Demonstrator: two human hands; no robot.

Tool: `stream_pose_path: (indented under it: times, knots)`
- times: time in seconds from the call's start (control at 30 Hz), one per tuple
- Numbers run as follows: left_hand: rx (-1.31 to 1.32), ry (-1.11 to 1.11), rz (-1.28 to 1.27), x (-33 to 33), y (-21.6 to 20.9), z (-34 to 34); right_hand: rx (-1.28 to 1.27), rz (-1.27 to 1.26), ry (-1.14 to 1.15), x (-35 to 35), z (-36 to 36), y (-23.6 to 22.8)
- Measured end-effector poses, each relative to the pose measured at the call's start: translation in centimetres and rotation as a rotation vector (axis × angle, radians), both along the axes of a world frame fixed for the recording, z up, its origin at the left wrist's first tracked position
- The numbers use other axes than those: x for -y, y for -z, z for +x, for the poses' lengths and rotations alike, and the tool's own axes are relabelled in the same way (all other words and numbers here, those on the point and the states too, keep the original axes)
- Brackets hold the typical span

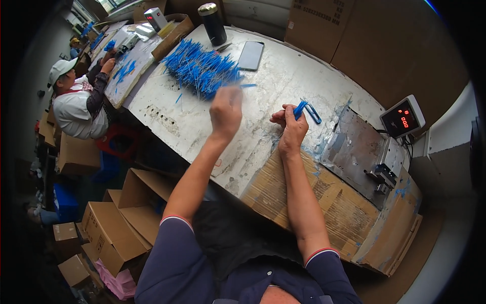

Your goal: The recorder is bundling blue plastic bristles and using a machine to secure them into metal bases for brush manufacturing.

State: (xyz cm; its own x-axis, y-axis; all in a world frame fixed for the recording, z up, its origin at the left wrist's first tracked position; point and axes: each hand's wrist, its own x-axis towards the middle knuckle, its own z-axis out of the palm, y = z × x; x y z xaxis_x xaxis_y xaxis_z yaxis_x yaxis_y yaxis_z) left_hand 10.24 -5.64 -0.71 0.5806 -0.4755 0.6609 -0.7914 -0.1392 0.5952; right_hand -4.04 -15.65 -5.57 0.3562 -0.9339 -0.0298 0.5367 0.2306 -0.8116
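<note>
A large heap of thin blue strips with pale wire-like ends [200, 68] lies on the white worktable [187, 134]. Just at its near right edge is my left hand [226, 112], blurred by motion, its fingers curled together. What they hold, if anything, I cannot make out. My right hand [292, 133] is raised over the middle of the table, fingers closed around a small bundle of blue strips [299, 109] that points up and away. Right beside that bundle lies a blue-handled tool [313, 114], partly hidden; its kind is unclear.
A dark flask [212, 25] and a phone [251, 55] stand and lie beyond the heap. To the right are a metal plate [352, 152], a small fixture [383, 178] and a digital display [402, 116]. Cardboard [273, 185] covers the near edge. A co-worker [78, 104] sits far left.
</note>
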Motion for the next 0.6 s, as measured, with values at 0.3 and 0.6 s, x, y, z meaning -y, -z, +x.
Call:
stream_pose_path:
  times: [0.3, 0.6]
  knots:
    - [0.180, -0.319, 1.168, 4.5, -4.8, 8.3, -0.065, 0.035, -0.030, 0.0, -0.6, 0.1]
    - [0.254, -0.408, 1.146, 6.5, -3.2, 8.3, -0.117, 0.014, -0.113, -0.1, -0.4, -0.1]
